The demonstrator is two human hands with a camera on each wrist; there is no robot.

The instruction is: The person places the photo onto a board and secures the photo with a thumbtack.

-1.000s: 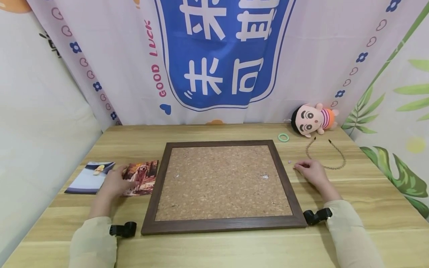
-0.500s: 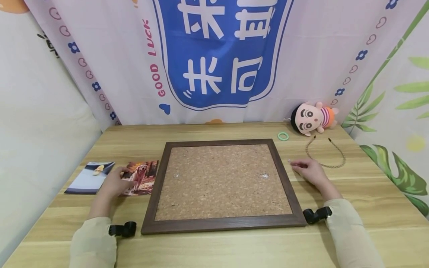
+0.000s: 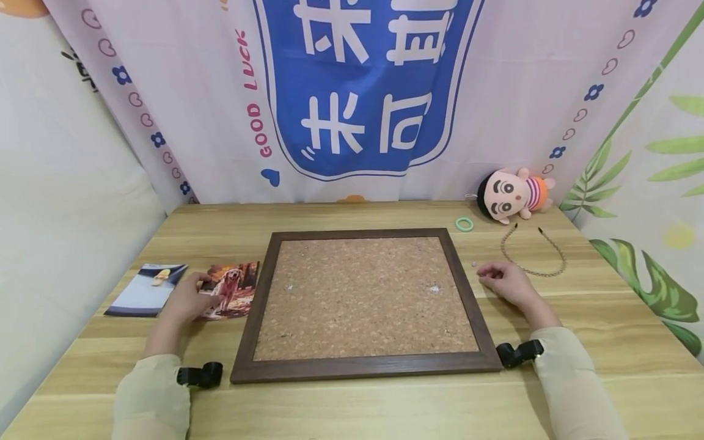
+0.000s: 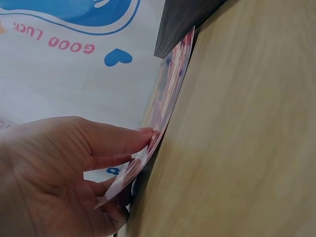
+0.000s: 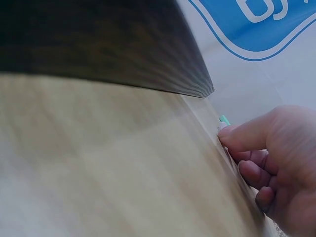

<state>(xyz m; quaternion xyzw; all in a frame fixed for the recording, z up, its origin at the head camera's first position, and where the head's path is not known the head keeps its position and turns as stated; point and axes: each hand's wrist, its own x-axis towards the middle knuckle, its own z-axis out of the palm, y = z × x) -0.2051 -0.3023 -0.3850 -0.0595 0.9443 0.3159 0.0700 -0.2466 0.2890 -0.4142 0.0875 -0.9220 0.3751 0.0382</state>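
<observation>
My left hand point(image 3: 188, 298) pinches the left edge of a dog photo point(image 3: 233, 290). In the left wrist view the thumb lies on top of the photo point(image 4: 165, 106), other fingers beneath, and the held edge bends up off the table. My right hand point(image 3: 508, 282) rests low over the table, right of a cork board point(image 3: 365, 296) with a dark wooden frame. A tiny pale pink piece point(image 3: 474, 264) lies just past its fingertips. In the right wrist view thumb and forefinger come together and the other fingers curl; I cannot tell whether anything is between them.
Another photo point(image 3: 145, 290) lies left of the dog photo. At the back right are a green ring point(image 3: 464, 224), a plush doll point(image 3: 511, 195) and a thin beaded headband point(image 3: 533, 272). A printed curtain point(image 3: 220, 122) hangs behind the table.
My right hand reached left to the tiny pink piece, then drew back slightly. The left hand kept its hold on the dog photo, nearly still.
</observation>
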